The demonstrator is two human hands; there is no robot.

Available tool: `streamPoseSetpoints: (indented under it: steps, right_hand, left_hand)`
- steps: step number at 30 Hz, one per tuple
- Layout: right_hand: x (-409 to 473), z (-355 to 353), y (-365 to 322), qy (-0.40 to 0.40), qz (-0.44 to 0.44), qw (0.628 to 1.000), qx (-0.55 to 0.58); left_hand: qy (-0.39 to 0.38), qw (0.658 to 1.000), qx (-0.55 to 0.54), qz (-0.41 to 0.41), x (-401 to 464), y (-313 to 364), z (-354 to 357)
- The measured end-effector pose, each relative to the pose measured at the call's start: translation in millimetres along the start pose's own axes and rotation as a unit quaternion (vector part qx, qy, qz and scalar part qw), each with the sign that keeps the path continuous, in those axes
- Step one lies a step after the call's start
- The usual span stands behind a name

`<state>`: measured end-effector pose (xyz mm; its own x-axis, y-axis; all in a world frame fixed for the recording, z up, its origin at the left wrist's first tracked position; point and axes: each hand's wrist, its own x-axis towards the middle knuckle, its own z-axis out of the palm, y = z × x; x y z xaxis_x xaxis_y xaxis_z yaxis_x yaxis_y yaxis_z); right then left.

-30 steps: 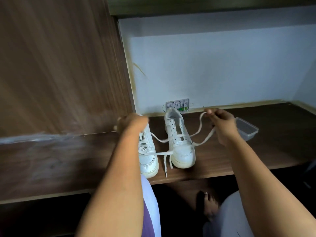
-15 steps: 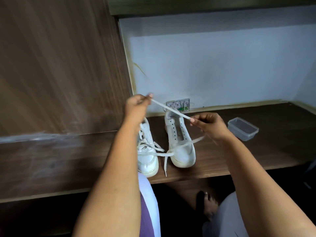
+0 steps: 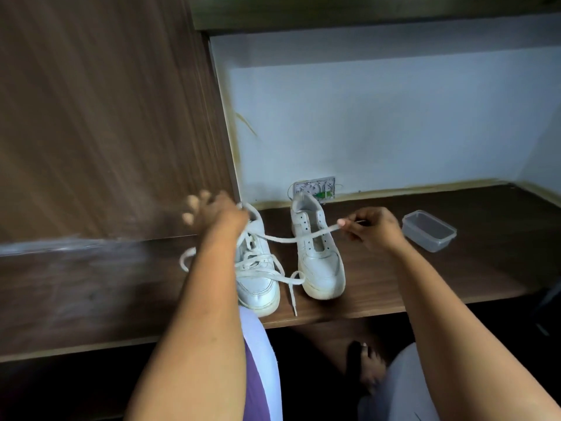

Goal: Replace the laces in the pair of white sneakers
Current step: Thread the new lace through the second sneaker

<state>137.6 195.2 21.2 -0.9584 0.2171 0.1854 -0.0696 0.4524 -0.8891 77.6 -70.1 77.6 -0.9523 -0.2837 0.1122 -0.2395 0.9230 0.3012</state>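
At about nine o'clock from the shoes, the left hand (image 3: 212,212) is lifted just off the dark wooden desk (image 3: 455,268), its forearm running up from the lower edge at roughly six o'clock. The hand is smeared with motion; its fingers (image 3: 194,205) look spread and loose, and whether they grip anything I cannot tell, though a loop of white lace (image 3: 285,238) hangs just below and to its left. Right beside that wrist stands the left sneaker (image 3: 258,287), toe pointing to six o'clock and poking slightly over the desk's front edge, loose lace heaped across its top with one end trailing toward five o'clock. Close by at three o'clock of it stands the right sneaker (image 3: 318,259), upright, most of its eyelets bare. The lace stretches across this shoe's open throat to the right hand (image 3: 373,229), whose thumb and forefinger are pinched tight on the lace's end, the other fingers curled under, wrist bent and forearm angling down to five o'clock. Farther on at three o'clock sits a clear plastic container (image 3: 429,230), apart from the hand.
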Motion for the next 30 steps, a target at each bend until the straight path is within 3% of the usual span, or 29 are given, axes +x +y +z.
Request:
streamPoseSetpoints:
  steps: [2, 4, 6, 8, 13, 18, 20, 24, 30]
  right_hand:
    - [-2, 16, -8, -0.086, 0.001, 0.996, 0.031]
    - [-4, 26, -13, -0.157, 0.012, 0.981, 0.115]
    - [-4, 29, -16, -0.162, 0.002, 0.977, 0.141]
    - [-4, 30, -14, -0.127, -0.010, 0.984, 0.123]
    - [0, 27, 4, -0.013, -0.023, 1.000, 0.014]
    - [4, 28, 11, -0.045, 0.051, 0.984, 0.167]
    - [6, 32, 16, -0.013, 0.071, 0.991, 0.116]
    - [2, 42, 23, 0.051, 0.054, 0.992, -0.100]
    - [6, 56, 25, 0.059, 0.064, 0.986, -0.145]
  left_hand:
    - [-0.093, 0.974, -0.152, 0.142, -16, 31, 11]
    - [-0.203, 0.905, -0.309, 0.209, -41, 59, 25]
    - [-0.254, 0.872, -0.339, 0.245, -58, 74, 39]
    - [-0.284, 0.865, -0.328, 0.251, -58, 79, 52]
    - [-0.343, 0.863, -0.312, 0.200, -45, 69, 62]
    - [-0.302, 0.868, -0.355, 0.172, -42, 66, 64]
    - [-0.280, 0.895, -0.307, 0.162, -38, 65, 76]
    - [-0.205, 0.943, -0.209, 0.159, -34, 67, 94]
    - [-0.151, 0.961, -0.130, 0.194, -44, 70, 97]
